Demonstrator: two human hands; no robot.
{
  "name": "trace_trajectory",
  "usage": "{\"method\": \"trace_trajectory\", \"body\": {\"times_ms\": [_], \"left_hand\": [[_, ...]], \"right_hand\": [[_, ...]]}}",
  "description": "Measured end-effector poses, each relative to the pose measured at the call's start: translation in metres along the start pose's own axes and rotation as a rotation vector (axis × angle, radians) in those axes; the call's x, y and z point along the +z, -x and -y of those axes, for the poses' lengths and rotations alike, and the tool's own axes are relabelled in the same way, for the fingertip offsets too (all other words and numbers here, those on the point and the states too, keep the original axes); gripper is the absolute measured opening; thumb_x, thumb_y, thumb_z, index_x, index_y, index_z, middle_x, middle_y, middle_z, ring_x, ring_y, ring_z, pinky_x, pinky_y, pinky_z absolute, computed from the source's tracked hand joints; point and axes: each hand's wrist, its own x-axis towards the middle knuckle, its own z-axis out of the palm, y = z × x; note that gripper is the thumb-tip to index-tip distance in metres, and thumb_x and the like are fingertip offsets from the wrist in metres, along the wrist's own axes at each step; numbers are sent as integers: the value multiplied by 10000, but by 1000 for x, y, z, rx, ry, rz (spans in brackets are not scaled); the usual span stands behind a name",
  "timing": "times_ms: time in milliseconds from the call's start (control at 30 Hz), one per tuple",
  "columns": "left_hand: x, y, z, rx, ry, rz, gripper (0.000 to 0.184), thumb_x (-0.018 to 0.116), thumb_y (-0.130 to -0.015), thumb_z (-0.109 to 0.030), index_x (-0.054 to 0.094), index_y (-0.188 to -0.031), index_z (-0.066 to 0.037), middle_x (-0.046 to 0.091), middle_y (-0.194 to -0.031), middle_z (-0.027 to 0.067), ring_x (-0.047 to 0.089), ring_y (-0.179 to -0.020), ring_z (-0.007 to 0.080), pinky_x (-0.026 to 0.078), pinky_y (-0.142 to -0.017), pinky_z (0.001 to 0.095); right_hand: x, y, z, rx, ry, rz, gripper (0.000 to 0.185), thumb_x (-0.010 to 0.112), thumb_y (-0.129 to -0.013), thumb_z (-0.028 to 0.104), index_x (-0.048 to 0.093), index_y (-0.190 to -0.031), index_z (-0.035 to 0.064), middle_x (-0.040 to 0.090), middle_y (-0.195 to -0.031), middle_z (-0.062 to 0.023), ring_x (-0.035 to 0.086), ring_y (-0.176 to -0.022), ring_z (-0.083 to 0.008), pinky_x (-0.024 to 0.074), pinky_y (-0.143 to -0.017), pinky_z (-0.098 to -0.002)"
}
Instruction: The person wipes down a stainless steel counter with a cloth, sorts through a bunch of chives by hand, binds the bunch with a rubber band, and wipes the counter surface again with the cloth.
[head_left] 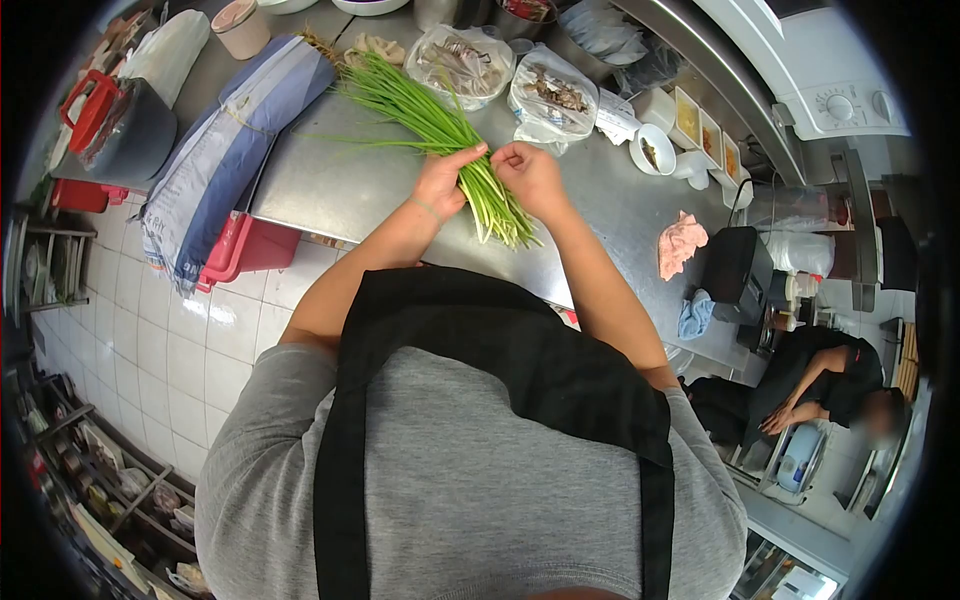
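A long bunch of spring onions (pixel 415 105) lies slantwise over the steel table, green tops toward the back and pale root ends toward me. Around its lower part my left hand (pixel 440 182) is closed, thumb across the top of the stalks. My right hand (pixel 530 178) is beside the bunch with thumb and fingertips pinched together against its right side. Whatever sits in that pinch is too small to make out. Behind the bunch are a bowl lined with clear plastic (pixel 460 68) and a second plastic-lined bowl (pixel 553 97) with brownish pieces.
A blue-and-white sack (pixel 235 140) lies along the left side, above a red bin (pixel 250 250). White bowls (pixel 652 150), a pink cloth (pixel 682 245) and a blue cloth (pixel 695 314) are on the steel table (pixel 610 235). Another person (pixel 830 385) works at far right.
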Motion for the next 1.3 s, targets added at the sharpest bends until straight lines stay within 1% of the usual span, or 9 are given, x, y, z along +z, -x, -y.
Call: {"method": "trace_trajectory", "body": {"times_ms": [300,500,700,800,1000,1100,1133,1167,1300], "left_hand": [[3,1,-3,-36,30,-57,138,643,-799,-75,563,-903,-32,596,-811,62,600,-707,174,515,-626,320],[6,0,-1,-36,6,-111,142,637,-804,-73,554,-911,-33,591,-823,64,601,-706,177,516,-617,320],[5,3,-3,-20,1,-74,128,621,-813,-70,540,-902,-27,583,-807,80,604,-708,191,525,-615,332],[6,3,-3,-28,15,-80,130,613,-820,-77,532,-906,-23,585,-822,86,608,-700,201,530,-603,334],[-15,1,-10,-237,168,98,277,560,-824,-29,511,-1097,-37,576,-950,140,580,-954,290,484,-839,439],[-10,14,-20,-211,219,184,304,542,-820,-15,492,-1120,-24,563,-1011,149,546,-1035,305,453,-898,472],[-17,11,-17,-161,186,183,559,533,-814,-18,356,-1306,-217,536,-1086,113,483,-1129,346,403,-930,557],[-24,9,-13,-143,188,211,566,531,-811,-17,352,-1312,-213,537,-1086,113,480,-1132,347,393,-939,562],[-28,9,-14,-98,180,322,612,524,-802,-9,325,-1342,-217,537,-1094,103,453,-1160,353,343,-973,593]], "right_hand": [[0,3,-4,5,-74,28,116,608,-748,55,634,-844,-4,642,-719,-71,597,-629,-117,481,-604,-259],[5,9,10,-319,308,-71,75,603,-736,37,618,-784,-19,628,-707,-70,589,-601,-101,479,-563,-265],[-1,2,-2,272,-507,18,54,582,-776,42,580,-793,-9,613,-710,-78,591,-607,-129,484,-538,-258],[-10,3,1,331,-524,42,63,534,-830,55,552,-879,20,623,-786,-99,594,-647,-147,497,-588,-259],[-51,38,8,250,-530,-148,149,475,-864,158,539,-840,26,611,-732,-91,567,-586,-139,461,-521,-257],[-95,73,-23,229,4,-51,242,481,-882,252,559,-809,34,606,-690,-110,563,-580,-217,450,-531,-320],[-100,83,-15,277,276,-14,260,490,-882,271,565,-803,35,605,-685,-116,564,-584,-242,450,-539,-341],[-103,90,-11,322,547,23,278,500,-882,291,571,-796,36,604,-680,-122,564,-588,-267,450,-547,-362],[-63,59,1,-378,554,-233,182,611,-791,197,639,-946,106,620,-937,-120,561,-882,-338,446,-763,-395]]}}
